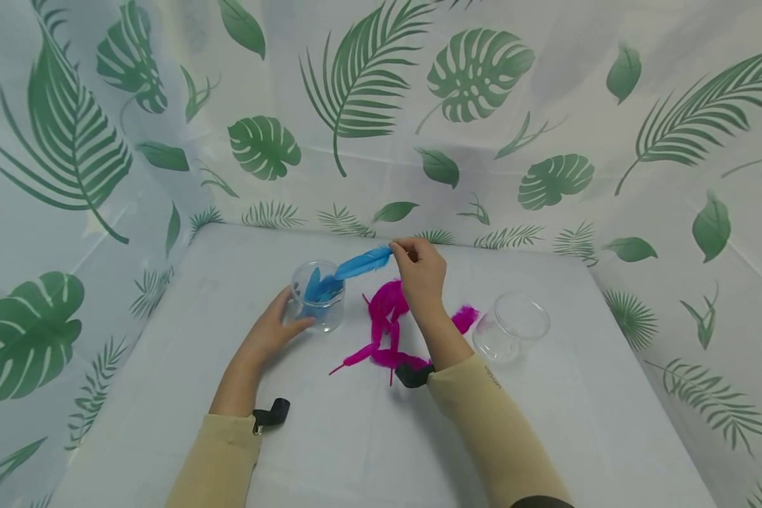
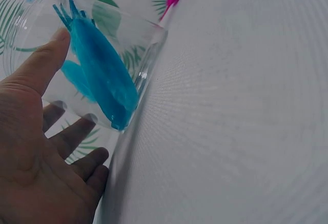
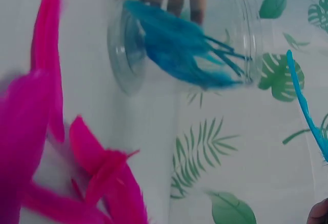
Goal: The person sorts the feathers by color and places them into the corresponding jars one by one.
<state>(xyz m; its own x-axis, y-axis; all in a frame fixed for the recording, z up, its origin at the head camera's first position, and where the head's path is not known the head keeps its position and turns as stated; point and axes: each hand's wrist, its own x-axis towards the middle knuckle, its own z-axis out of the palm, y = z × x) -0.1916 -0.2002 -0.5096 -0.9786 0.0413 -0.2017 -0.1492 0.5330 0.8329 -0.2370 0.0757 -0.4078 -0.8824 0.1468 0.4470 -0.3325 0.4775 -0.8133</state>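
Observation:
A clear plastic jar [image 1: 334,319] with several blue feathers [image 1: 321,289] inside stands on the table. My left hand [image 1: 271,333] holds it from the left, with the thumb on one side and the fingers round the other. In the left wrist view the feathers [image 2: 102,70] lean inside the wall, quills toward the rim. My right hand [image 1: 422,275] pinches one end of another blue feather [image 1: 363,263] between thumb and fingertips. The other end of that feather hangs over the jar's rim. In the right wrist view, only part of this feather [image 3: 302,101] shows at the right edge.
Several magenta feathers [image 1: 387,303] lie loosely heaped in mid-table, partly under my right forearm. One magenta feather [image 1: 464,319] lies beside a second clear jar [image 1: 498,346] on the right. A leaf-print curtain [image 1: 381,155] surrounds the white table [image 1: 330,437].

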